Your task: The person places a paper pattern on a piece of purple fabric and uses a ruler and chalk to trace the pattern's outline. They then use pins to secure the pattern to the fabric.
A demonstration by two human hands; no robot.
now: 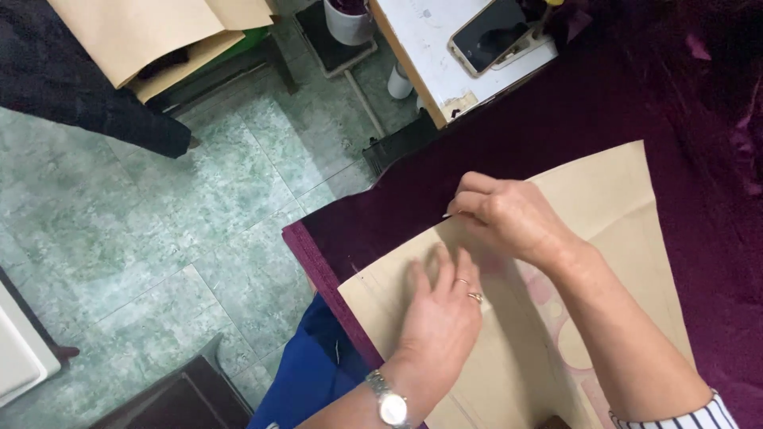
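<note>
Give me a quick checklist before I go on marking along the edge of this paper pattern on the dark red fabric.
1. Left hand flat on the paper pattern: ok.
2. Right hand at the pattern's edge, pinching something thin: ok; what it is, cannot tell.
3. Pattern lies fully on the dark red fabric: ok.
4. Fabric smooth under the pattern: cannot tell.
5. Fabric edge hangs over the table: not ok.
6. Phone away from the work: ok.
</note>
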